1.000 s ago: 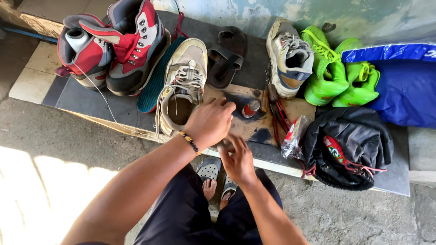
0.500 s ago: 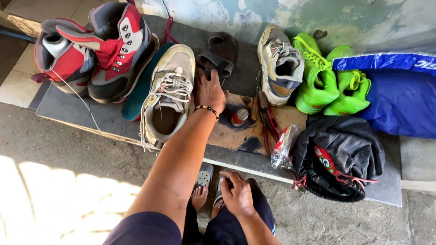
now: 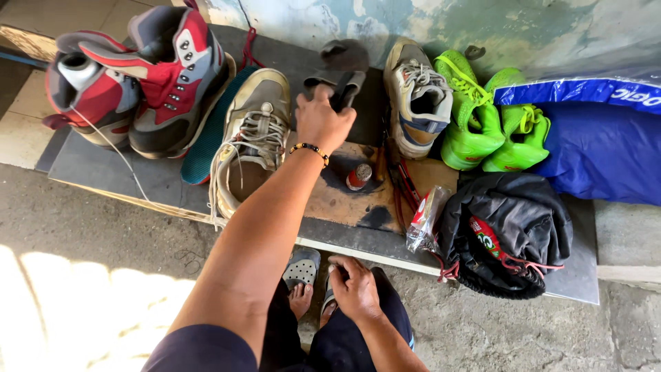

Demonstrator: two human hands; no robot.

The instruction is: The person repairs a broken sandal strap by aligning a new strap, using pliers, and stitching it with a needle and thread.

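a person's left hand closes its fingers around a dark sandal lying on the ledge, barely lifted; right hand rests curled on the knee.

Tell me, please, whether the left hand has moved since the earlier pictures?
Yes. The left hand has gone from the near edge of the board, beside the beige sneaker, away toward the wall, and now grips the dark sandal.
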